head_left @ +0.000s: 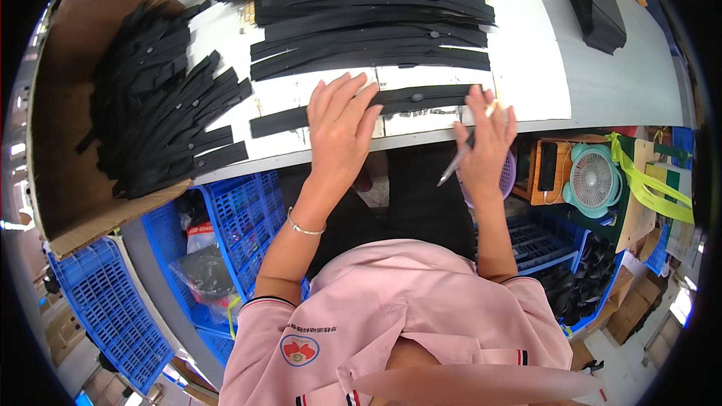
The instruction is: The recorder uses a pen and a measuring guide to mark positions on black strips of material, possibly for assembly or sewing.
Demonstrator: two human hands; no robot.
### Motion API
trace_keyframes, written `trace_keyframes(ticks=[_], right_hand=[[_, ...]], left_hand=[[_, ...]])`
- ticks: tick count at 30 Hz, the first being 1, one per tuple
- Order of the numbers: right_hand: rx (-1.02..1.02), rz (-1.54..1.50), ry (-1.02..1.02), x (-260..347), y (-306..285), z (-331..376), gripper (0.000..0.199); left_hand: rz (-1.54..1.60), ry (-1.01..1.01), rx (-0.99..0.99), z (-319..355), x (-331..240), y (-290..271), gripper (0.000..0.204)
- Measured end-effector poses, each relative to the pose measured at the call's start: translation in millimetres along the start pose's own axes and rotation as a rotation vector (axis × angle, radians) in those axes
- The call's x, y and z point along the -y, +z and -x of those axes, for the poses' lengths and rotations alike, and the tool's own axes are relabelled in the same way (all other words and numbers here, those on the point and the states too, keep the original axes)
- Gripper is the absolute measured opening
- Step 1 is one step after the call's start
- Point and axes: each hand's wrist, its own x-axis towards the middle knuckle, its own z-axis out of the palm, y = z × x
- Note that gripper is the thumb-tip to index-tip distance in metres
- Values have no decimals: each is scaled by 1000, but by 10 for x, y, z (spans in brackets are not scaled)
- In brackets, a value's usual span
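Note:
A single black fabric strip (274, 122) lies along the near edge of a white board (538, 75), with a small round dark button-like piece (417, 97) on it. My left hand (338, 124) rests flat across the strip left of its middle, fingers stretched out. At the strip's right end is my right hand (485, 146), its fingertips on or beside that end. A slim silver-and-black pen (451, 168) is held in this hand, pointing down toward the table edge. Beyond both hands, several similar black strips (368, 34) lie in rows across the board.
To the left, an open cardboard box (56, 135) lies on its side beside a heap of black strips (143, 98). A long black object (590, 7) lies at the far right. Below the table are blue crates (248, 214), a small teal fan (594, 178) and a phone (549, 162).

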Motion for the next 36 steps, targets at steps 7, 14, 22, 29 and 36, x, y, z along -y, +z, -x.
trace_keyframes(ticks=[7, 14, 22, 29, 36], right_hand=[[-39, 76, 29, -208, -39, 3, 45], [-37, 128, -33, -213, -64, -21, 38], [-125, -806, 352, 447, -119, -415, 45], [429, -1332, 465, 1236, 346, -858, 16], [378, -1138, 296, 1472, 713, -940, 10]], left_hand=[[-220, -195, 150, 440, 129, -416, 51], [-275, -285, 136, 574, 340, -625, 55], [-292, -287, 37, 631, 336, -542, 58], [-267, -344, -22, 657, 343, -507, 57], [-269, -319, -71, 656, 346, -484, 62]])
